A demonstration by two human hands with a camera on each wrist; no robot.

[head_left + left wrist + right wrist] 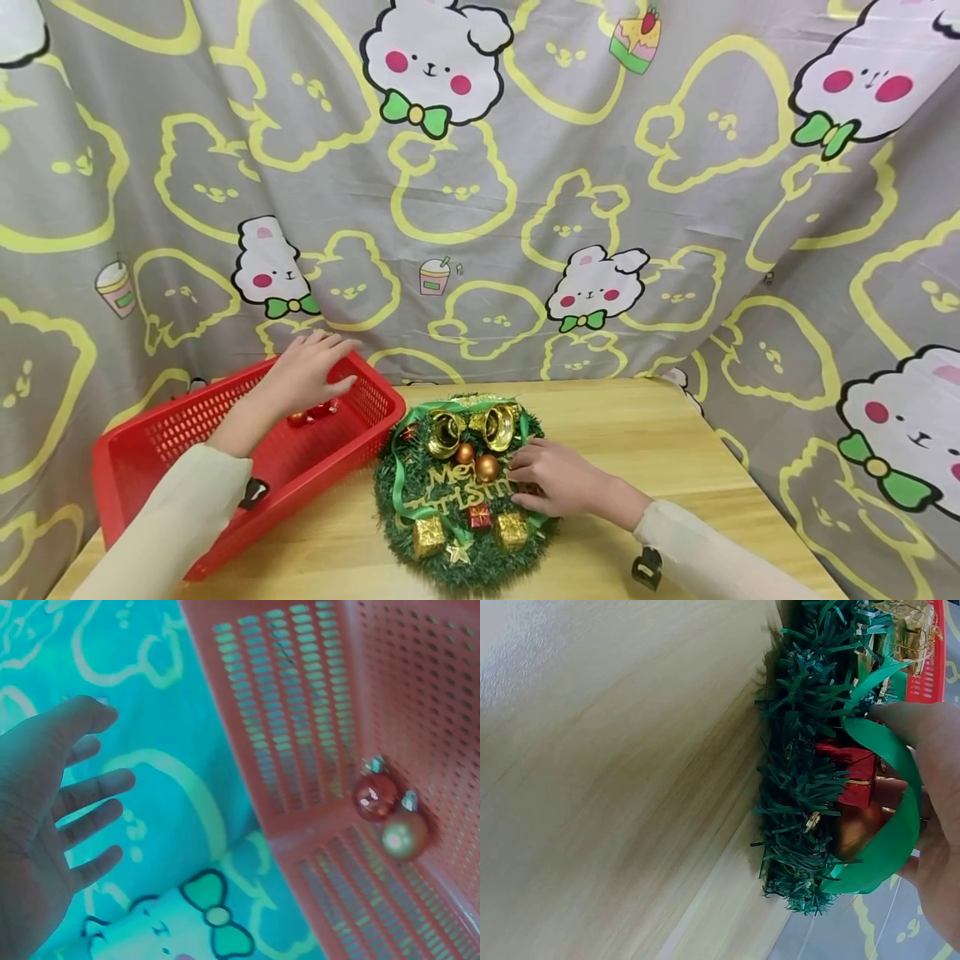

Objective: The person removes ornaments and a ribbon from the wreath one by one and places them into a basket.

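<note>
A round green tinsel wreath (465, 575) lies on the table, bearing gold bells (497, 427), copper-coloured baubles (487, 467), gold "Merry Christmas" lettering (453, 493), small gift boxes (512, 530) and a green ribbon (889, 859). My right hand (551, 479) is at the wreath's right side, fingers bent over the decorations. In the right wrist view its fingers are partly behind the ribbon, beside a red gift box (855, 774) and an orange bauble (857, 827); I cannot tell whether they grip anything. My left hand (309, 371) is over the red basket (386, 408), fingers spread, holding nothing.
Inside the basket, a red bauble (375, 797) and a gold one (406, 835) lie together against the wall. The basket stands left of the wreath on the wooden table (630, 425). A grey patterned curtain (510, 208) hangs behind the table and along its sides.
</note>
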